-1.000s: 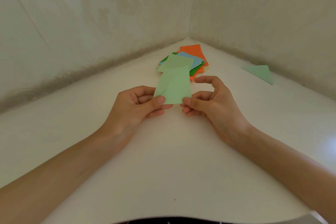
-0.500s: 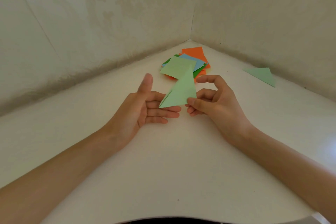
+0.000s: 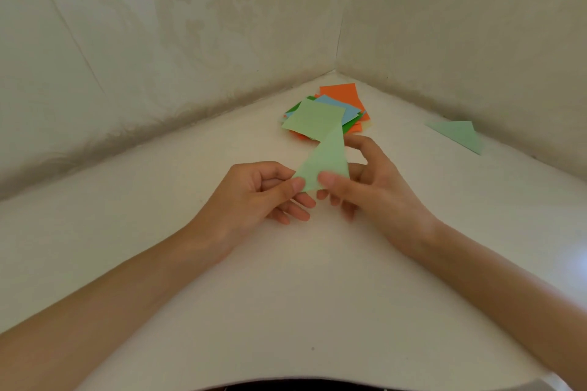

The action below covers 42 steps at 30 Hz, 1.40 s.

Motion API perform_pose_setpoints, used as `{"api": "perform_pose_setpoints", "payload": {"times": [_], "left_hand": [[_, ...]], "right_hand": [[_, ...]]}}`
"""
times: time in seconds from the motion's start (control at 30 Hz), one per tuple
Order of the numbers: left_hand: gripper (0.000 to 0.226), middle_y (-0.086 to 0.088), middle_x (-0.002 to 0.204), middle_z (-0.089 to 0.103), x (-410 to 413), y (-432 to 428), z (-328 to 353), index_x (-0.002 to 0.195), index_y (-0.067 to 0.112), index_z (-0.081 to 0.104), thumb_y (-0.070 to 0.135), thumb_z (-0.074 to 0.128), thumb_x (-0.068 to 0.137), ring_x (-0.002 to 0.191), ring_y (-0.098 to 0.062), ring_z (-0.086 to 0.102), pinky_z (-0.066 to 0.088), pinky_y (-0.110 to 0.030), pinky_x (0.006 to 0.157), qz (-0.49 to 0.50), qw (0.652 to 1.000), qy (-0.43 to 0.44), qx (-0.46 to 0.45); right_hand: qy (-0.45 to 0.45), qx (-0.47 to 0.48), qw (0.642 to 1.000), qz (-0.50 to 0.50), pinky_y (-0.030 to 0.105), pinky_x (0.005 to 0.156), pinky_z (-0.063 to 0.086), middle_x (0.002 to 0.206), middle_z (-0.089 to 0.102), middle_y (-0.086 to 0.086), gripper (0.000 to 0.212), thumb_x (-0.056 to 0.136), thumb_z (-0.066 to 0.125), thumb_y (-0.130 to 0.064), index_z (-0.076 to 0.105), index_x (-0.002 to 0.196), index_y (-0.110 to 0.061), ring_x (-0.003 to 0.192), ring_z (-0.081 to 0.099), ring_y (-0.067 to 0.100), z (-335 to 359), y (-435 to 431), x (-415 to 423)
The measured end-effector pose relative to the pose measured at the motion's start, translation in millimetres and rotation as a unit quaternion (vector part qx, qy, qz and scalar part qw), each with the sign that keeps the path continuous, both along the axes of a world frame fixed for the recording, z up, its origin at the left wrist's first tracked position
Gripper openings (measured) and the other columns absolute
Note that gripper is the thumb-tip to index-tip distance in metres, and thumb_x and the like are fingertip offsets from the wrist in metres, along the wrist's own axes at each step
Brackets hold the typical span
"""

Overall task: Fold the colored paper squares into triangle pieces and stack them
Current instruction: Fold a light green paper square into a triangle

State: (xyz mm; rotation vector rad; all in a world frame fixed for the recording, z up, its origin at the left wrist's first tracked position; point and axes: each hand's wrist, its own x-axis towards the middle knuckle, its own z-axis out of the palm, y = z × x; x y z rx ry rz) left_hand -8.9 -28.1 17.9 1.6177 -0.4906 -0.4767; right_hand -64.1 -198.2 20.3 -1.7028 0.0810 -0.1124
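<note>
white tabletop [image 3: 286,279], smooth, narrowing toward a far corner. near that corner, a loose pile of paper squares [image 3: 341,94]: orange, blue, dark green, with a light green sheet [image 3: 313,120] on top. well apart at far right, one light green folded triangle [image 3: 457,135], lying flat. tiny dark speck [image 3: 313,348] near the front edge.

Both hands, left hand [image 3: 254,192] and right hand [image 3: 371,189], pinching a light green folded triangle [image 3: 325,163] above the white tabletop [image 3: 301,289], loose colored paper pile [image 3: 330,113] in the corner
</note>
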Motion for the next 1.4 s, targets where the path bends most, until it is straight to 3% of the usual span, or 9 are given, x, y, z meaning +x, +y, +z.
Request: {"api": "perform_pose_setpoints", "payload": {"times": [0.13, 0.23, 0.33, 0.43, 0.63, 0.8, 1.03, 1.2, 1.4], "left_hand": [[0.016, -0.003, 0.071, 0.072, -2, -1, -2, 0.097, 0.010, 0.063, 0.011, 0.048, 0.096, 0.059, -0.014, 0.067, 0.048, -0.018, 0.053, -0.033, 0.999, -0.023, 0.035], [0.022, 0.005, 0.072, 0.069, -3, 6, -11, 0.117, 0.015, 0.054, 0.018, 0.053, 0.095, 0.058, -0.007, 0.061, 0.043, -0.014, 0.056, 0.003, 0.986, -0.125, 0.108], [0.035, 0.017, 0.098, 0.055, -12, 22, -20, 0.121, 0.027, 0.057, 0.043, 0.046, 0.092, 0.084, -0.002, 0.053, 0.041, -0.016, 0.070, 0.003, 0.868, -0.424, 0.257], [0.040, 0.008, 0.118, 0.056, -18, 25, -27, 0.120, 0.021, 0.063, 0.037, 0.039, 0.093, 0.102, -0.010, 0.053, 0.039, -0.026, 0.085, -0.089, 0.817, -0.495, 0.283], [0.039, 0.002, 0.114, 0.061, -21, 23, -24, 0.118, 0.014, 0.065, 0.029, 0.039, 0.094, 0.101, -0.016, 0.055, 0.038, -0.030, 0.085, -0.101, 0.793, -0.525, 0.292], [0.038, 0.001, 0.109, 0.063, -21, 20, -25, 0.112, 0.012, 0.068, 0.028, 0.040, 0.094, 0.096, -0.019, 0.059, 0.038, -0.031, 0.083, -0.090, 0.766, -0.566, 0.290], [0.036, 0.002, 0.106, 0.064, -20, 19, -25, 0.107, 0.013, 0.070, 0.028, 0.040, 0.094, 0.094, -0.015, 0.057, 0.039, -0.030, 0.081, -0.082, 0.777, -0.559, 0.277], [0.019, 0.002, 0.086, 0.067, -11, 8, -23, 0.091, 0.013, 0.073, 0.016, 0.055, 0.086, 0.078, -0.018, 0.059, 0.038, -0.031, 0.071, -0.055, 0.771, -0.582, 0.253], [0.024, -0.003, 0.072, 0.062, -12, 7, -24, 0.088, 0.011, 0.068, -0.003, 0.070, 0.069, 0.067, -0.024, 0.060, 0.038, -0.033, 0.067, -0.038, 0.745, -0.610, 0.267]], "right_hand": [[-0.013, -0.068, 0.997, -0.033, 0.012, 0.059, 0.037, 0.067, 0.069, -0.004, 0.046, 0.087, 0.064, -0.008, 0.041, 0.122, -0.028, 0.061, 0.055, 0.003, -4, -4, -1], [0.007, -0.090, 0.995, -0.046, 0.022, 0.072, 0.044, 0.066, 0.068, -0.004, 0.044, 0.089, 0.060, -0.006, 0.040, 0.122, -0.026, 0.068, 0.060, 0.005, -4, -11, -5], [0.024, -0.125, 0.990, -0.057, 0.024, 0.073, 0.045, 0.065, 0.065, -0.005, 0.045, 0.089, 0.058, -0.006, 0.039, 0.125, -0.024, 0.069, 0.060, 0.008, -6, -14, -8], [0.025, -0.248, 0.967, -0.042, 0.012, 0.061, 0.037, 0.068, 0.055, -0.013, 0.042, 0.090, 0.056, -0.013, 0.040, 0.127, -0.023, 0.066, 0.048, 0.000, -13, -10, -8], [-0.199, -0.574, 0.794, 0.017, 0.035, 0.094, 0.038, 0.126, 0.052, 0.009, 0.045, 0.082, 0.049, -0.017, 0.059, 0.126, -0.017, 0.114, 0.042, 0.025, -13, -29, -20], [-0.261, -0.643, 0.716, 0.080, 0.039, 0.088, 0.042, 0.111, 0.066, 0.008, 0.055, 0.077, 0.032, -0.004, 0.070, 0.114, -0.019, 0.108, 0.052, 0.029, -22, -36, -28], [-0.248, -0.637, 0.729, -0.031, 0.034, 0.081, 0.034, 0.091, 0.068, 0.004, 0.043, 0.073, 0.035, -0.004, 0.075, 0.086, -0.010, 0.091, 0.055, 0.029, -19, -47, -23], [-0.218, -0.550, 0.799, 0.111, 0.035, 0.104, 0.037, 0.136, 0.052, 0.009, 0.042, 0.091, 0.047, -0.028, 0.059, 0.127, -0.010, 0.127, 0.046, 0.022, -15, -37, -11], [-0.210, -0.541, 0.805, 0.121, 0.039, 0.094, 0.049, 0.128, 0.061, 0.003, 0.041, 0.095, 0.042, -0.038, 0.066, 0.118, -0.015, 0.120, 0.053, 0.016, -28, -32, -9]]}}
